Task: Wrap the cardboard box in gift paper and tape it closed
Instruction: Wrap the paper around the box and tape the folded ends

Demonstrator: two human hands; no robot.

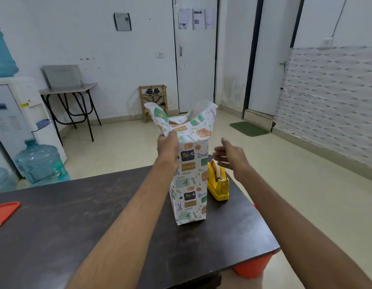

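Dark, scuffed surface (76, 226) in a pale-walled room with a tiled floor.

- Position: the cardboard box (190, 184) stands on end near the centre of the surface. Its sides are fully covered by gift paper (193, 126), so no cardboard shows. The top end is unclosed, and the paper flares up and out in loose flaps.
- Neighbours: a yellow tape dispenser (218, 184) sits just beside the box at its 3 o'clock. An orange lid (4, 212) lies well apart at 9 o'clock, on the surface's edge.
- Handling (judgement): tall and narrow on a small base, so it probably tips easily, and it looks light. The paper is thin and soft, creases readily, and would tear if pulled hard at a corner. The printed face may be a little slick. The best hold is on the box's firm upper edges through the paper. The flaps should be folded flat against the top rather than tugged.
- Left hand (168, 146): at the 10 o'clock corner of the box top. Its fingers (170, 133) are curled round the left flap, bunching it and steadying the box.
- Right hand (231, 157): in the air at 3 o'clock from the box top, above the dispenser and touching neither. It is motion-blurred, the fingers (219, 154) are spread and loose, and it holds nothing.
- Tape: no strip is visible on the top flaps.
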